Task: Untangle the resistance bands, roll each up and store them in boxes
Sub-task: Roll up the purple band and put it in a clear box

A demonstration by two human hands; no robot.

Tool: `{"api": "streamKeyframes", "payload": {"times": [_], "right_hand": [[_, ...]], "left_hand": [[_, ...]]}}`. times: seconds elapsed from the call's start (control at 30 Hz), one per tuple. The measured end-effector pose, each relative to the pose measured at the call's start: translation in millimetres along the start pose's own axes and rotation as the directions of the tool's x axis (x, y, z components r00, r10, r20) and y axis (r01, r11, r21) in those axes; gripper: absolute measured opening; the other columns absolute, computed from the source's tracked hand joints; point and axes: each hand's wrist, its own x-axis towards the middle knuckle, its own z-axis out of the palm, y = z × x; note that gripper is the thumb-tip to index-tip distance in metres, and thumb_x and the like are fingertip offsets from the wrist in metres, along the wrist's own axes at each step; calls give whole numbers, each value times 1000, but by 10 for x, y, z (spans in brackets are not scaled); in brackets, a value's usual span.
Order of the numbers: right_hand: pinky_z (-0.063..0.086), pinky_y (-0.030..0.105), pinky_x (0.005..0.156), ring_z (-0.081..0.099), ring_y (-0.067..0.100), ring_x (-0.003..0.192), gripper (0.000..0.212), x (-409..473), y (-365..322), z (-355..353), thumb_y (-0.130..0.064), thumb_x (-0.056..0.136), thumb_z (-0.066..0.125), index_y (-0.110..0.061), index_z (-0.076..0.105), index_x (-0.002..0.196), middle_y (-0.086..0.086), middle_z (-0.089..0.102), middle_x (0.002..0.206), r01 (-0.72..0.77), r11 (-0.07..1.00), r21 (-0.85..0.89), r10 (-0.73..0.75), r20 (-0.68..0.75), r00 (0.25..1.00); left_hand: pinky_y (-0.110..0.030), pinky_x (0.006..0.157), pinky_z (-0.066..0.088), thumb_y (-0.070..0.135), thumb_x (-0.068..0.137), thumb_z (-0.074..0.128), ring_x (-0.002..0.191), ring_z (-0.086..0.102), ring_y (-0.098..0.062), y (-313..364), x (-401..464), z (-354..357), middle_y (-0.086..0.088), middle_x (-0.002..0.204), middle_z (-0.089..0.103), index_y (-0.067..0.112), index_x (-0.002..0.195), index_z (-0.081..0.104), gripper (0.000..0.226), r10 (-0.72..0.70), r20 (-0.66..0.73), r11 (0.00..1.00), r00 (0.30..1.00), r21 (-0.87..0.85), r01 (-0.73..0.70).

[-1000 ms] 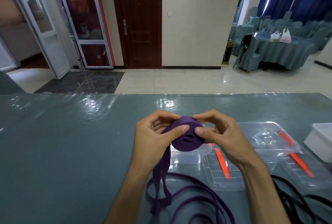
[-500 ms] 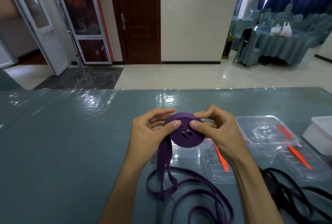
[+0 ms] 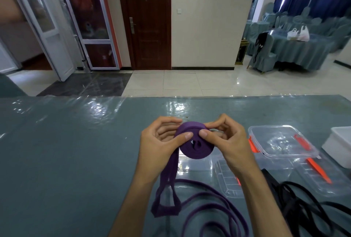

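Left hand (image 3: 158, 147) pinches purple roll (image 3: 196, 141), thumb on near face, fingers curled behind. Roll held above table (image 3: 76, 141); loose purple tail (image 3: 167, 189) hangs to table, loops trailing. Right hand (image 3: 226, 141) pinches roll's right side likewise. Clear boxes (image 3: 281, 141) further right; black bands (image 3: 303, 198) near them
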Motion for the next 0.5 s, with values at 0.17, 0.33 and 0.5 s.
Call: {"api": "streamKeyframes", "payload": {"times": [0.17,0.33,0.5], "right_hand": [[61,27,79,77,20,96,26,35,3,78,-28,78,86,-28,81,103,6,80,103,76,991,112,-62,-127,990],[61,28,74,79,26,95,19,3,-15,26,-27,78,87,-21,69,79,12,80,102,-15,996,88,16,-10,1000],[59,23,71,75,14,86,20,30,-97,30,-28,82,85,-27,79,101,5,79,93,25,1000,-12,-25,-7,1000]], "left_hand": [[-27,89,61,27,73,95,102,78,-23,82,92,-21,-4,109,80,28,112,75,44,34,54,999,998,6,-34],[-26,85,62,26,68,98,95,79,-22,95,100,-96,-5,102,81,36,117,71,57,16,106,997,994,69,-23],[-24,82,61,27,73,97,92,80,-22,75,80,-56,-3,100,81,38,120,69,56,8,151,994,989,110,-24]]}}
